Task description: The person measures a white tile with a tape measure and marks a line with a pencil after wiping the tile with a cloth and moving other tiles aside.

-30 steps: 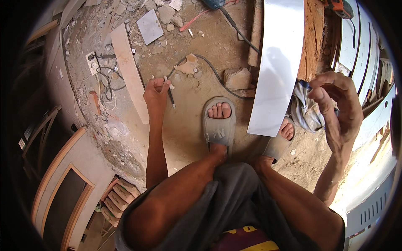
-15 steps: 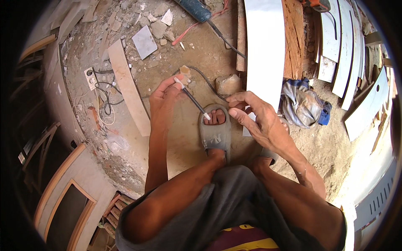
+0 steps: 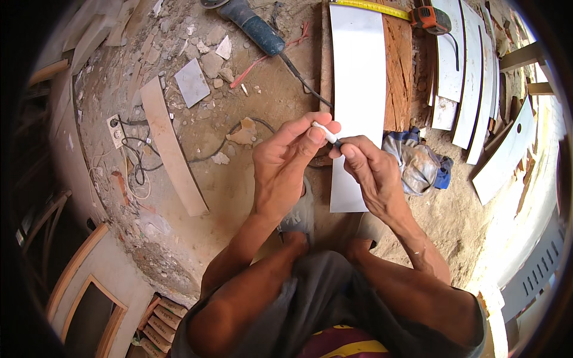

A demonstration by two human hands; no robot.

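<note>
Status: marker pen [image 3: 325, 132] is up in both hands, in front of the left edge of the white tile strip [image 3: 358, 71], not seen touching it. Done, as I read it: pen in hand, tape measure [image 3: 431, 19] out, its yellow blade [image 3: 373, 9] across the strip's far end. Left: strip is in one piece and I can't make out a mark on its face (glare doesn't help). Angle grinder [image 3: 256, 30] is lying on the ground [image 3: 230, 182], in neither hand.

Fingers: left hand [image 3: 283, 167] is closed in a pinch on the white part, whose tip pokes out beyond the thumb. Right hand [image 3: 382, 179] is pinched on the dark part, just beside the left one's grip. Pen sits tilted between them, only a short dark bit showing; right fingers hide the rest. Capped or not, can't tell.

Nearby: crumpled blue-and-grey cloth [image 3: 418, 164] right of the strip, beyond the right hand.
</note>
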